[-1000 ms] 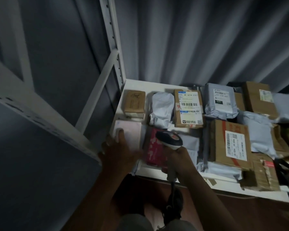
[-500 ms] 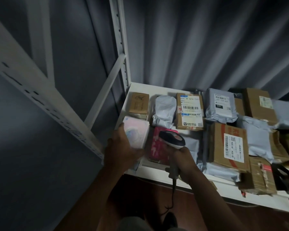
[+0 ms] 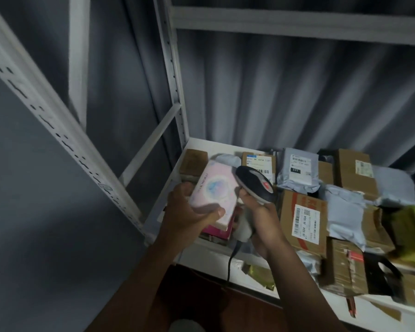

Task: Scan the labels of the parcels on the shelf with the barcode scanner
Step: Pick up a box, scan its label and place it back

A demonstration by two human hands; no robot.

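Left hand (image 3: 189,209) grips the pink box (image 3: 213,195), thumb across its near face, fingers curled round the far-left edge, box lifted and tilted above the white shelf (image 3: 201,250); right hand (image 3: 259,216) wraps the barcode scanner (image 3: 254,184) handle, scanner head just beside the box's right edge, cable hanging below. Remaining parcels on shelf: labelled cardboard box (image 3: 304,219) right of the scanner, grey mailer (image 3: 297,170) behind it, dark pink parcel (image 3: 219,232) under the lifted box.
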